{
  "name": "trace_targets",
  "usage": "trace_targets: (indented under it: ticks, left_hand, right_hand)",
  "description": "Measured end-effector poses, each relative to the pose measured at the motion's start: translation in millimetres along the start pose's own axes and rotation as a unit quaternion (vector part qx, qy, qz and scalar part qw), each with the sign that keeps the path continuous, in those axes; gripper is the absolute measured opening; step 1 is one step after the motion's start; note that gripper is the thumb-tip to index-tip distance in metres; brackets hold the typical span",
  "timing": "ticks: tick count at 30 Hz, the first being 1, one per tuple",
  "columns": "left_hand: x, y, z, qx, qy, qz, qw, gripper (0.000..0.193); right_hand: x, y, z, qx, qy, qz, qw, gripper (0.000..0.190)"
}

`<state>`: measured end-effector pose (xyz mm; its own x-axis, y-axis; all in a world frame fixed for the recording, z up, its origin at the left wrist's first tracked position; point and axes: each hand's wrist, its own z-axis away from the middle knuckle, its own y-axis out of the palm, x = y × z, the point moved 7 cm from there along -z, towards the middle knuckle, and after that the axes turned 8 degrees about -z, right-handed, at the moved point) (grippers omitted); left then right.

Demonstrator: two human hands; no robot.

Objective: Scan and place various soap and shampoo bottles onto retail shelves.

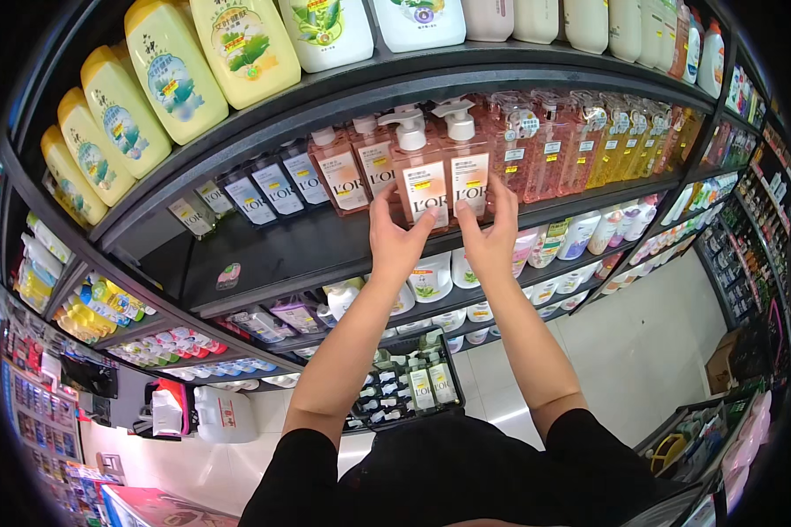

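Note:
My left hand [399,237] is curled around the lower part of a pink pump bottle [422,178] with a white pump head, its thumb across the label. Beside it, my right hand [489,227] grips a second pink pump bottle [468,165] in the same way, thumb on the label's edge. Both bottles stand side by side at the front of the black shelf [283,250]. To their left are more pink pump bottles [340,178], then dark bottles [278,184] and a pale green bottle [192,214].
Clear pink bottles [546,151] and yellow ones stand to the right. Large yellow bottles [244,53] fill the shelf above; white bottles [430,280] stand below. A black crate [461,395] holding pump bottles is on the floor, with a white jug [224,415] farther left.

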<state>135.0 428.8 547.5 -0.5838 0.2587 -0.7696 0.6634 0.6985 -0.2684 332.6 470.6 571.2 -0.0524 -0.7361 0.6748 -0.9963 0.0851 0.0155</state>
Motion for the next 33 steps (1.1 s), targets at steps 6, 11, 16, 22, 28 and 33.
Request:
trace_targets:
  ticks: [6,11,16,22,28,33]
  left_hand:
    - [-4,-11,2,0.01,-0.037,0.157,0.987,0.071]
    - [-3,-16,4,0.069,-0.048,0.237,0.968,0.066]
    - [2,-23,16,0.067,-0.046,0.248,0.965,0.063]
    - [10,-66,127,0.061,-0.088,0.264,0.959,0.072]
    - [146,-93,358,0.094,-0.426,0.209,0.875,0.068]
    - [265,-144,498,0.049,-0.701,0.063,0.709,0.058]
  right_hand:
    - [-10,22,22,0.054,0.028,-0.054,0.997,0.062]
    - [-15,29,25,0.05,0.103,-0.171,0.979,0.06]
    - [-12,34,20,0.146,0.143,-0.1,0.974,0.07]
    - [-18,22,129,0.19,0.303,-0.292,0.887,0.068]
    - [-95,-21,374,0.324,0.589,-0.201,0.713,0.069]
    - [-155,-18,523,0.443,0.635,-0.001,0.633,0.084]
